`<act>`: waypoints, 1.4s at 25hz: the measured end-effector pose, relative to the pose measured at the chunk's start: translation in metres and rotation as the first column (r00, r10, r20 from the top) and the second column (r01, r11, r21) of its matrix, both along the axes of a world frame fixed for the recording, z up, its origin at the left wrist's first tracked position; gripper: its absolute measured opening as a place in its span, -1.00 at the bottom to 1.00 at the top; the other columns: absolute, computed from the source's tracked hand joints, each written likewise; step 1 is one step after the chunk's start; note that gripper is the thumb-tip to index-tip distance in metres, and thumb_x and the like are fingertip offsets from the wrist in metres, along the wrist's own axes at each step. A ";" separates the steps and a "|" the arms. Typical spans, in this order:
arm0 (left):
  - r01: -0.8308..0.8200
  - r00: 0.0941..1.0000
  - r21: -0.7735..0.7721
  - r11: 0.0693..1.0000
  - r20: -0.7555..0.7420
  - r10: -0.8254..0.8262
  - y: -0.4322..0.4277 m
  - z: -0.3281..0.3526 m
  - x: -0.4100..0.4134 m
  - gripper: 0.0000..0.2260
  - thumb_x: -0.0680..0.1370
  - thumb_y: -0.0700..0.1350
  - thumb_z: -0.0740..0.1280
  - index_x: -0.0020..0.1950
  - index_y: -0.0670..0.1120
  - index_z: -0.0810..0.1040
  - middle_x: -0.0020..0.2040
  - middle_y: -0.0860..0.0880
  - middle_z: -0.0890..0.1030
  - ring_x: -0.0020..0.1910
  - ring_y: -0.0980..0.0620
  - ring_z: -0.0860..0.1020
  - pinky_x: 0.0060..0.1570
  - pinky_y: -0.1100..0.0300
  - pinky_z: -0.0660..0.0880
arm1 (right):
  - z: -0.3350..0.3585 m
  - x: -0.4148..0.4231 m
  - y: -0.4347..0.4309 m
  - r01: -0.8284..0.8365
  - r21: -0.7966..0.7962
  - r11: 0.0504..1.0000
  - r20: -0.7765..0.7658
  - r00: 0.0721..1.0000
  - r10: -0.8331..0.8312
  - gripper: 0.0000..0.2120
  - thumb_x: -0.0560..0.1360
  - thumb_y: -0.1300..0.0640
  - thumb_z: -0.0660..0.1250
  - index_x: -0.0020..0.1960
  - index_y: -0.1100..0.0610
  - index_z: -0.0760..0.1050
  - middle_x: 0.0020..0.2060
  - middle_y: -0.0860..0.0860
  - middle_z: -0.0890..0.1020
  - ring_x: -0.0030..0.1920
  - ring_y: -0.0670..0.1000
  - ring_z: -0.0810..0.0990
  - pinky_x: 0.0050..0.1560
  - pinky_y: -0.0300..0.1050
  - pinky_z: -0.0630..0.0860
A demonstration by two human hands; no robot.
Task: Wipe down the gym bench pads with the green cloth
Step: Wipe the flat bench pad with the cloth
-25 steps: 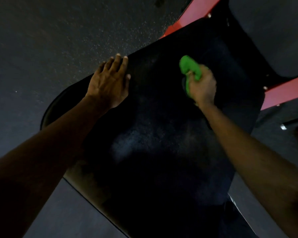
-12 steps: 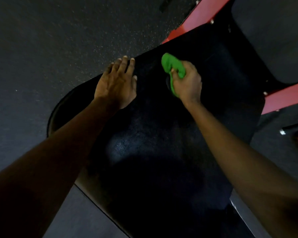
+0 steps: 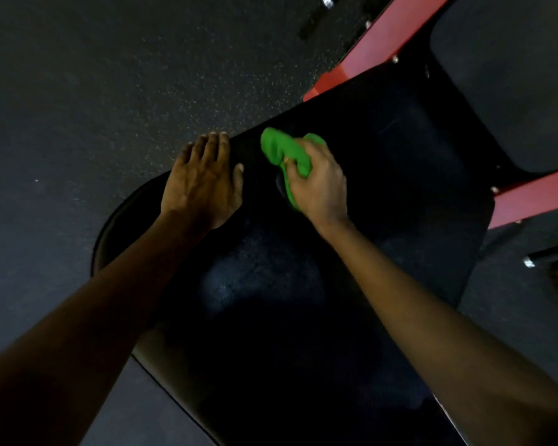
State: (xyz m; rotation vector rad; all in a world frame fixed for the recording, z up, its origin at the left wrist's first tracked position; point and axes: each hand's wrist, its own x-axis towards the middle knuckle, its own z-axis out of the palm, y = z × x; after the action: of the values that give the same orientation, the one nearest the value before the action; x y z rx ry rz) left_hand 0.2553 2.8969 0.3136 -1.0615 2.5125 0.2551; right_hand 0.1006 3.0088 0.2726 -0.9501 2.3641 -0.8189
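**A:** Where is the green cloth [image 3: 281,149]?

**B:** It is bunched in the right hand [image 3: 319,185] and sits on the black bench pad [image 3: 400,156], close to the pad's left edge. The fingers curl round it. A wad sticks out past the thumb toward that edge, and a strip shows under the palm against the pad.

**A:** And the left hand [image 3: 203,185]?

**B:** It lies flat on the pad, fingers straight and together, holding nothing. The fingertips reach the left edge, where the speckled floor [image 3: 110,75] begins. Its thumb lies just beside the cloth, apart from it.

**A:** Anything else?

**B:** Red frame bars [image 3: 377,40] run beyond the pad's far end, with a second dark pad [image 3: 512,75] past them.
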 end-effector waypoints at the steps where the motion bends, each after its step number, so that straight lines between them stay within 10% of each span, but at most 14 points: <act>1: -0.010 1.000 -0.002 1.000 0.008 0.010 0.000 0.000 -0.001 -0.43 0.69 0.08 -0.03 0.60 -0.26 0.12 0.57 -0.26 0.24 0.56 -0.20 0.22 0.54 -0.07 0.12 | -0.009 -0.015 -0.019 0.059 0.039 0.997 -0.008 0.998 -0.059 -0.67 0.52 -0.02 0.33 0.27 0.00 0.55 0.24 0.00 0.59 0.17 0.12 0.60 0.06 0.01 0.52; 13: 0.387 0.921 0.172 0.906 -0.118 -0.371 -0.010 0.034 0.059 -0.40 0.65 0.13 -0.10 0.60 -0.15 0.20 0.59 -0.19 0.22 0.58 -0.14 0.19 0.54 -0.03 0.11 | -0.019 -0.040 -0.069 -0.010 0.159 0.987 -0.021 1.000 0.014 -0.71 0.53 -0.08 0.35 0.19 0.02 0.56 0.14 0.04 0.62 0.15 0.14 0.59 0.06 -0.07 0.47; 18: 0.465 0.886 0.270 0.843 -0.136 -0.444 -0.026 0.053 0.096 -0.27 0.50 0.18 -0.44 0.65 -0.04 -0.15 0.65 -0.09 -0.16 0.63 -0.04 -0.17 0.53 0.06 -0.27 | 0.003 -0.020 -0.097 -0.206 0.207 0.957 0.024 0.978 0.205 -0.70 0.49 -0.18 0.41 0.11 -0.02 0.58 -0.01 -0.11 0.62 0.03 0.02 0.62 -0.03 -0.15 0.47; 24: 0.390 0.906 0.324 0.862 -0.302 -0.297 -0.031 0.053 0.107 -0.45 0.69 0.12 -0.11 0.65 -0.07 0.00 0.65 -0.11 -0.03 0.63 -0.05 -0.10 0.49 0.11 -0.30 | 0.031 0.033 -0.124 -0.537 0.184 0.823 0.180 0.842 0.509 -0.60 0.40 -0.32 0.41 0.09 -0.08 0.61 0.04 -0.18 0.64 0.01 -0.15 0.64 0.06 -0.17 0.55; 30: 0.391 0.909 0.373 0.841 -0.300 -0.289 -0.032 0.051 0.101 -0.43 0.70 0.08 -0.05 0.65 -0.08 -0.10 0.65 -0.12 -0.12 0.63 -0.06 -0.17 0.50 0.07 -0.31 | 0.001 -0.012 -0.164 -0.367 0.374 0.851 0.250 0.924 0.289 -0.63 0.40 -0.21 0.50 0.05 0.02 0.66 -0.09 -0.12 0.71 -0.03 -0.11 0.67 0.13 -0.08 0.59; 35: 0.398 0.909 0.336 0.854 -0.272 -0.316 -0.032 0.047 0.100 -0.43 0.67 0.10 0.01 0.64 -0.10 0.06 0.64 -0.15 0.05 0.63 -0.10 -0.01 0.53 0.03 -0.18 | 0.024 0.026 -0.155 -0.507 0.381 0.773 0.239 0.862 0.447 -0.62 0.40 -0.34 0.42 0.01 -0.07 0.62 -0.19 -0.14 0.68 -0.13 -0.12 0.66 -0.09 -0.12 0.56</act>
State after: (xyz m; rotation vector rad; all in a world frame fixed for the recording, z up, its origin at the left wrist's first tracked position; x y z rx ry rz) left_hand 0.3550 2.8650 0.3603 -0.4139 2.6260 0.7467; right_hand 0.1268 2.8540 0.2962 -1.1785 1.9234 -0.1361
